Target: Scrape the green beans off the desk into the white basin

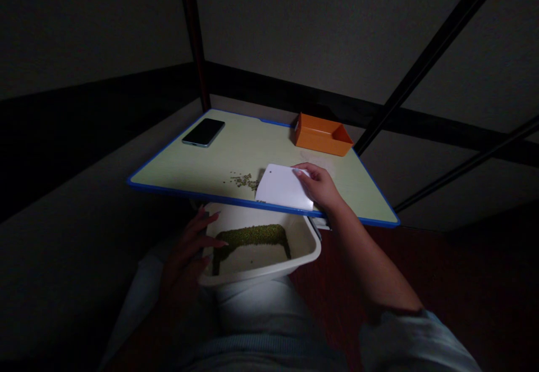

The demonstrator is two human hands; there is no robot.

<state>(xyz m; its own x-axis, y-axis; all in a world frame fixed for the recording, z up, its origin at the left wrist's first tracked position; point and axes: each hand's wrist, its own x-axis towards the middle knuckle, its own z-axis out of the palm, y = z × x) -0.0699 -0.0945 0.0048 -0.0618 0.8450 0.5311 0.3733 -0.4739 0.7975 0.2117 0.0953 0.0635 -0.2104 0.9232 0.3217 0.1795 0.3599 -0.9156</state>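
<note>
My right hand point(320, 187) grips a white flat scraper card point(283, 187) that rests on the pale green table point(202, 161) near its front edge. A small heap of green beans point(245, 180) lies on the table just left of the card. My left hand point(191, 246) holds the left rim of a white basin point(303, 248), fingers curled over its edge. The basin sits on my lap under the table's blue front edge and contains a layer of green beans point(250, 234).
An orange tray point(322, 134) stands at the table's far right. A dark phone point(203, 132) lies at the far left corner. Dark poles rise behind the table. The room around is dim, with a reddish floor at right.
</note>
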